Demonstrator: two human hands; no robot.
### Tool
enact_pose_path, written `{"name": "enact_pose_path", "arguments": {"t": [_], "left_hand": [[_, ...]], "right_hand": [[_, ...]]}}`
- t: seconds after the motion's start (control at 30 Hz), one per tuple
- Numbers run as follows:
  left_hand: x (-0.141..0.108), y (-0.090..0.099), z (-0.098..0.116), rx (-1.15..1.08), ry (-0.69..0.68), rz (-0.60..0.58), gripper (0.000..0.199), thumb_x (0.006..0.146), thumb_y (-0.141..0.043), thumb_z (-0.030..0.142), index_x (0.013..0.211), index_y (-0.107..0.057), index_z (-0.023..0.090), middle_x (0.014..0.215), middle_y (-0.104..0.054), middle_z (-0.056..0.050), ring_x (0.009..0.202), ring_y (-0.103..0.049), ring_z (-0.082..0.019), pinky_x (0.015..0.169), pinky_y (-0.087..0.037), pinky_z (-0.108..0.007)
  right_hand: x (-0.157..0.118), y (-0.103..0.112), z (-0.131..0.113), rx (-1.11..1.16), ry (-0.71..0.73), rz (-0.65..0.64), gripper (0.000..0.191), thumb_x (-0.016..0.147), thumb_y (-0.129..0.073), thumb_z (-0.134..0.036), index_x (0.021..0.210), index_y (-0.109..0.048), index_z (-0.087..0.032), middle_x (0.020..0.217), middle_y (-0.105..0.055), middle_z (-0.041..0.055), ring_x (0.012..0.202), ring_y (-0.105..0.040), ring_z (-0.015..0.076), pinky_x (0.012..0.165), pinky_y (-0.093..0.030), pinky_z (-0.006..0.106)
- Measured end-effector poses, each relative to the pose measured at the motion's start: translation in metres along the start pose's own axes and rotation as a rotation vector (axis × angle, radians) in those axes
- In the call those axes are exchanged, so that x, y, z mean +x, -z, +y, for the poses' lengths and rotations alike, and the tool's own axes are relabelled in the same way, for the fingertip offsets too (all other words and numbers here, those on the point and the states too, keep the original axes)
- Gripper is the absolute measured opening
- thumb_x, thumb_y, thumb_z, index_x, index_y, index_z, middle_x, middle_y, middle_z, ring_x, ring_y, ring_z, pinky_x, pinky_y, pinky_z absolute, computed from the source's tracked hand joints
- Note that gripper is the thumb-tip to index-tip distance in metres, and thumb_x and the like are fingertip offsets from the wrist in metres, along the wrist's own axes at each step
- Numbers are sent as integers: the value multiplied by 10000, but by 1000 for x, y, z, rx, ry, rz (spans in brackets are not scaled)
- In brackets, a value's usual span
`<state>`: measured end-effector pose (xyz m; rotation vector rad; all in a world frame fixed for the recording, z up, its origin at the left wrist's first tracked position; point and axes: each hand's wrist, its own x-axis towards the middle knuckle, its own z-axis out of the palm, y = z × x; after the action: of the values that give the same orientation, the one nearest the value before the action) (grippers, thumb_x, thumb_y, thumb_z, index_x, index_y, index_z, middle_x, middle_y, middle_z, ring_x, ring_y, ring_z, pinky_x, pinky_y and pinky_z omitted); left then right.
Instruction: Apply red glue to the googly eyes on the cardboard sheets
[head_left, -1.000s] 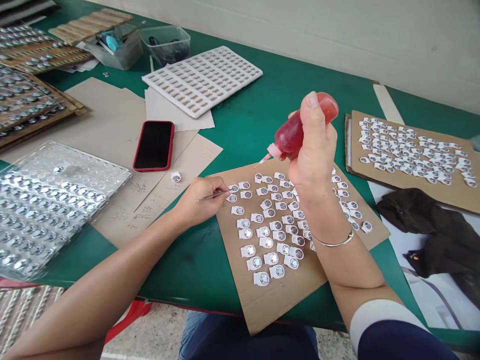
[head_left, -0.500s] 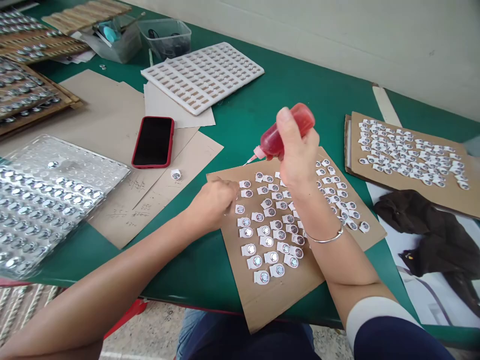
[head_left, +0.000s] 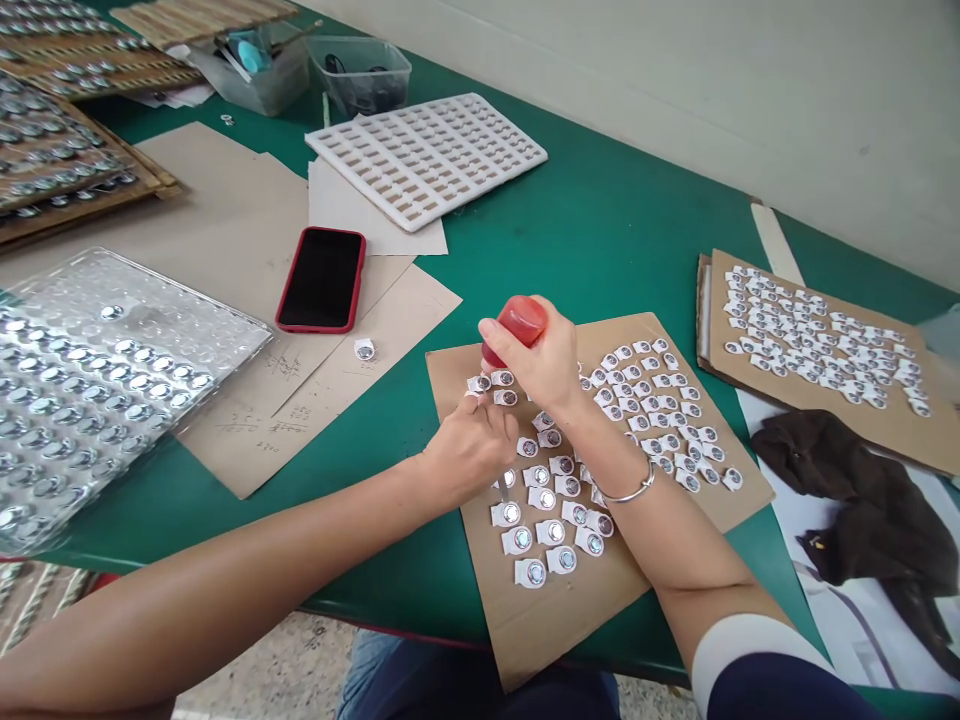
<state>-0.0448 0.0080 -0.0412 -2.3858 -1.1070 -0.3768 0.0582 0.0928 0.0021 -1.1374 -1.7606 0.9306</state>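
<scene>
My right hand (head_left: pixel 546 360) is wrapped around a red squeeze bottle (head_left: pixel 517 325), tipped base up; its nozzle is mostly hidden behind the fingers. Just below it, my left hand (head_left: pixel 474 450) is closed low over the cardboard sheet (head_left: pixel 525 635), its fingertips beside a small white tab with a round silver piece (head_left: pixel 478 384). A thin metallic bit shows under the left hand, but what the fingers hold cannot be made out. Rows of similar white tabs with silver discs (head_left: pixel 550 532) lie over the sheet, partly covered by both hands.
To the left are a clear tray of silver domes (head_left: pixel 82 400), a red-cased phone (head_left: pixel 321 280) and one loose tab (head_left: pixel 364 349). A white slotted board (head_left: pixel 427 160) and plastic bins (head_left: pixel 360 75) stand behind. At right lie another tab-covered cardboard (head_left: pixel 832 335) and dark cloth (head_left: pixel 862 500).
My right hand has brought the bottle down and left, from nozzle sideways to base up, beside my left hand. My left hand has moved right over the cardboard. The view has shifted slightly.
</scene>
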Motion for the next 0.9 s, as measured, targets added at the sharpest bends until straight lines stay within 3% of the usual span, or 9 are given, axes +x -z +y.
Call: {"name": "enact_pose_path", "arguments": {"t": [0.33, 0.9], "left_hand": [[-6, 0, -1, 99, 12, 40, 256, 754, -371, -47, 629, -542, 96, 619, -628, -150, 440, -522, -184, 446, -352, -290], [-5, 1, -1, 39, 15, -8, 259, 787, -397, -42, 625, -541, 100, 559, -608, -111, 442, -545, -180, 433, -387, -280]], "right_hand": [[1, -6, 10, -191, 139, 16, 353, 746, -627, -549, 762, -534, -208, 674, -581, -12, 608, -498, 130, 617, -433, 297], [1, -8, 12, -212, 167, -3, 353, 764, -621, -545, 805, -558, -200, 736, -603, 3, 660, -524, 140, 646, -436, 307]]}}
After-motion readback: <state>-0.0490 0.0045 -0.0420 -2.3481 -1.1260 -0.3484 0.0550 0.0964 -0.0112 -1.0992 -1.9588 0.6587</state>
